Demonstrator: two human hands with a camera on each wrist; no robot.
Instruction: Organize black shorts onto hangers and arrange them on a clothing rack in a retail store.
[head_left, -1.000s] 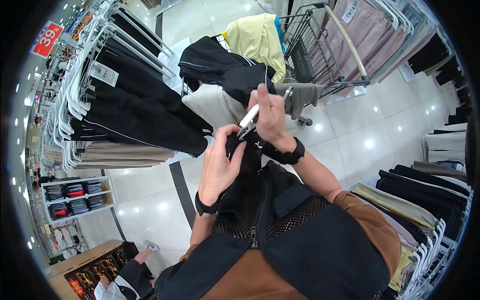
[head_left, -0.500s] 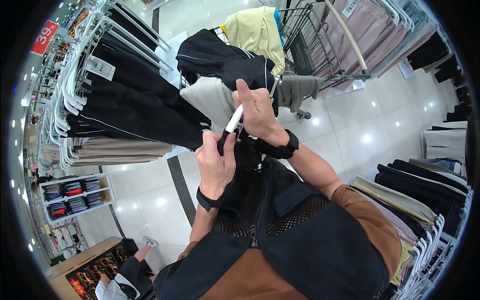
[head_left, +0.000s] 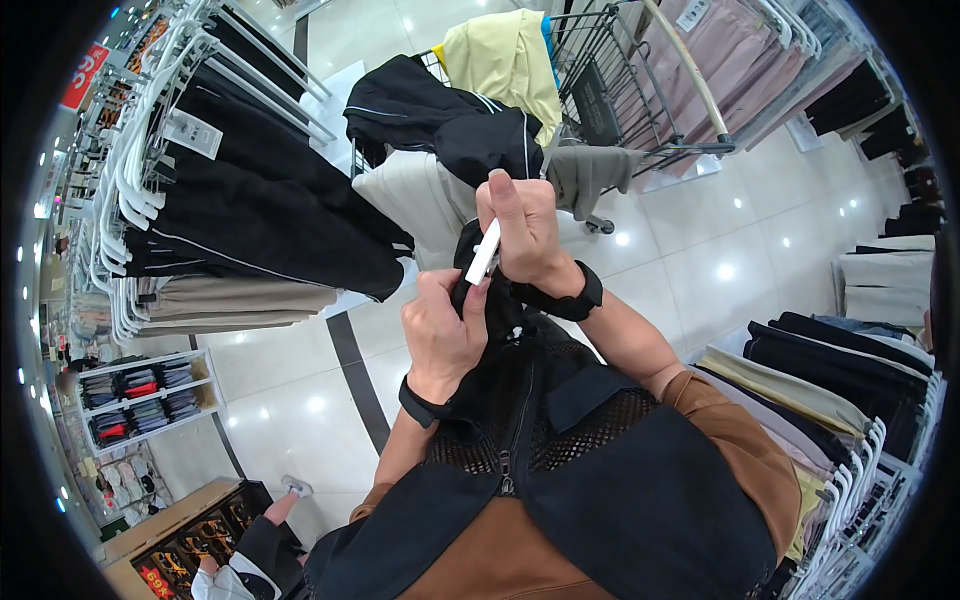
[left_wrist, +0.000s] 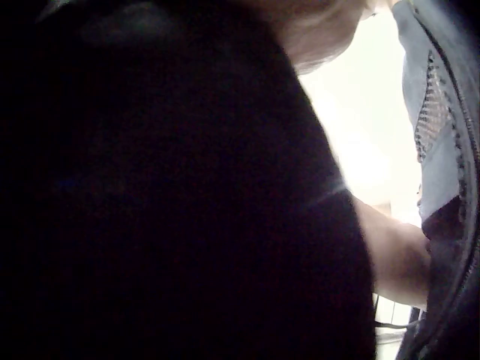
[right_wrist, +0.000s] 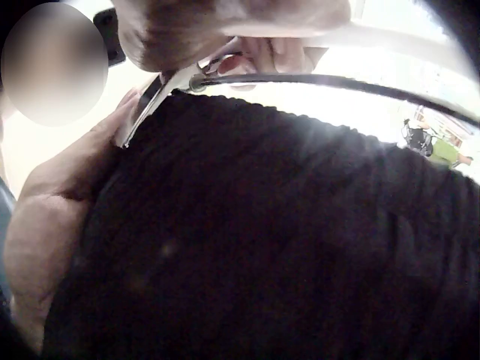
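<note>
In the head view a black garment [head_left: 468,240] hangs below both hands, and its gathered waistband edge shows in the right wrist view. My right hand [head_left: 528,235] grips a white hanger [head_left: 483,254], thumb pointing up. The left hand [head_left: 442,325] pinches the garment's edge at the hanger's lower end, thumb and fingers together. From the right wrist, a metal clip [right_wrist: 196,81] and rod show beneath the right hand [right_wrist: 225,26], and the left hand [right_wrist: 67,187] is at the cloth's left edge. Dark cloth [left_wrist: 165,195] fills most of the left wrist view.
Ahead stands a shopping cart [head_left: 600,100] with black [head_left: 440,120], yellow [head_left: 505,60] and grey clothes over it. A rack of black trousers [head_left: 270,190] is on the left, another rack of clothes [head_left: 840,370] at right. A person [head_left: 255,550] is at lower left.
Both hands have shifted slightly, first left and then back right, with the hanger and garment. The hanger's white end stands steeper, and more black cloth shows beyond the left hand.
</note>
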